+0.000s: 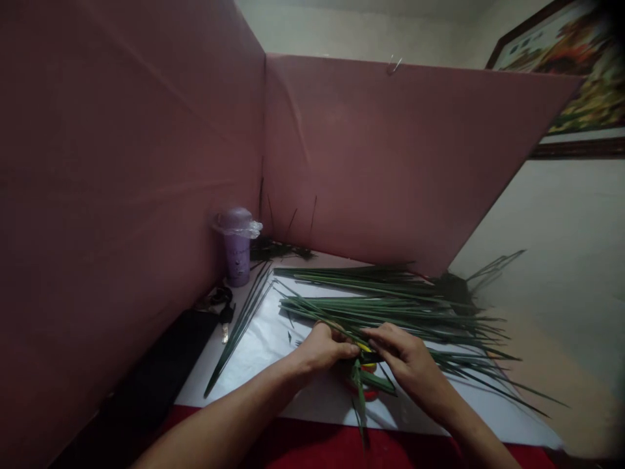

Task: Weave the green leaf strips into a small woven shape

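Near the front of the white sheet (258, 365) my left hand (329, 346) is closed, thumb and fingers pinching long green leaf strips (360, 381) whose ends hang down below it. My right hand (403, 352) is close beside it, fingers bent together at a small dark and yellow object (367, 352) between the hands. The kind of that object is hidden by the fingers. Something red (371, 395) shows under the leaf ends. Just beyond both hands lies a bundle of long, narrow green leaves (371, 307), pointing right.
Another leaf bundle (342, 277) lies farther back, with several loose leaves (239, 332) at the left. A purple cup (237, 254) with clear plastic around its top stands at the back left. Pink panels (381, 150) rise behind and left. A black item (180, 352) lies left.
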Demonstrator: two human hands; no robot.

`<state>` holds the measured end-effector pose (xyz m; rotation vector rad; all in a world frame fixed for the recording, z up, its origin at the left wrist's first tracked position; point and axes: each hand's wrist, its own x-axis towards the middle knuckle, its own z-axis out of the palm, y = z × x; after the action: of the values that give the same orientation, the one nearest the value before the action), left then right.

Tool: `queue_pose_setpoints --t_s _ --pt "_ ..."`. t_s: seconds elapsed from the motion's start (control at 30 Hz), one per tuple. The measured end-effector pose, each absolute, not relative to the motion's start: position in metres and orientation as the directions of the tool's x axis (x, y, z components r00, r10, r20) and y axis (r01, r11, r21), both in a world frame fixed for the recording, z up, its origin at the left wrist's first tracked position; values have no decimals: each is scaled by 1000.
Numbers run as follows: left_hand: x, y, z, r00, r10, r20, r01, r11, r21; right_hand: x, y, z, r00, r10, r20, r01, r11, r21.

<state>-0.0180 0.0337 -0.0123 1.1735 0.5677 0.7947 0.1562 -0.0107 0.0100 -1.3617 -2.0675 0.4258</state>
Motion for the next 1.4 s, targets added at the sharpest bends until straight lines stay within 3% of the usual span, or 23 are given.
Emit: queue_pose_setpoints --t_s 0.23,0.63,0.77,0.97,1.2,1.4 --pt "-21 38 -13 585 811 -30 -217 192 957 163 -13 -13 -277 852 445 734 486 -474" --pt "-24 40 -7 585 808 -75 -125 181 976 161 -15 -8 -215 906 364 541 420 -728" --pt "-22 38 -5 599 801 2 -253 186 949 161 -15 -9 -165 913 374 544 400 -737" --pt "-23 39 -9 536 841 -72 -145 176 974 161 -16 -9 -216 917 335 548 397 -736" --pt "-22 38 -10 563 826 -27 -203 170 964 157 -18 -5 -214 931 294 622 362 -694" --pt "-21 40 -8 578 816 11 -261 172 950 158 -15 -10 -166 924 345 608 371 -702"
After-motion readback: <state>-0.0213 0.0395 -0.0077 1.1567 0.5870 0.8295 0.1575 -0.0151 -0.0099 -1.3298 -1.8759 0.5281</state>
